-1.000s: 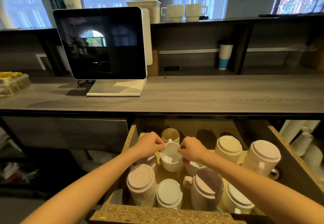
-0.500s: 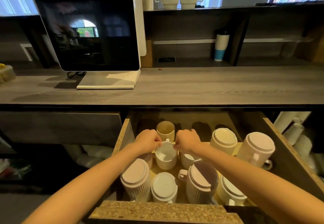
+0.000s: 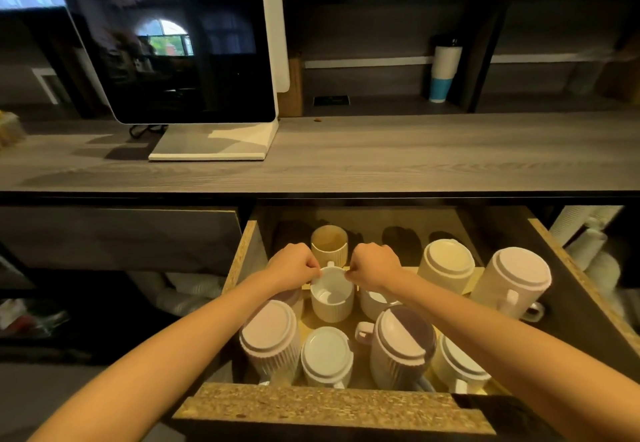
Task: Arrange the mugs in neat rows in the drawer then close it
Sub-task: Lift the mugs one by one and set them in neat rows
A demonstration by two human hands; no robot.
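Observation:
An open wooden drawer (image 3: 332, 407) under the counter holds several ribbed mugs, most of them upside down. In its middle stands a white mug (image 3: 331, 299) with its mouth up. My left hand (image 3: 292, 267) pinches its rim on the left and my right hand (image 3: 375, 265) pinches the rim on the right. Just behind it is a beige upright mug (image 3: 329, 242). Upside-down mugs fill the front row, among them a pink one (image 3: 270, 337), a white one (image 3: 327, 355) and a tall pink one (image 3: 401, 344). Two more sit upside down at the right (image 3: 446, 263) (image 3: 512, 282).
The grey counter (image 3: 415, 151) overhangs the back of the drawer. A screen on a white stand (image 3: 180, 47) is on its left. A white and blue tumbler (image 3: 443, 71) stands on the shelf behind. Stacked paper cups (image 3: 588, 244) lie right of the drawer.
The view has tilted down and closer to the drawer. Both hands stay on the rim of the white mug, which has shifted only slightly.

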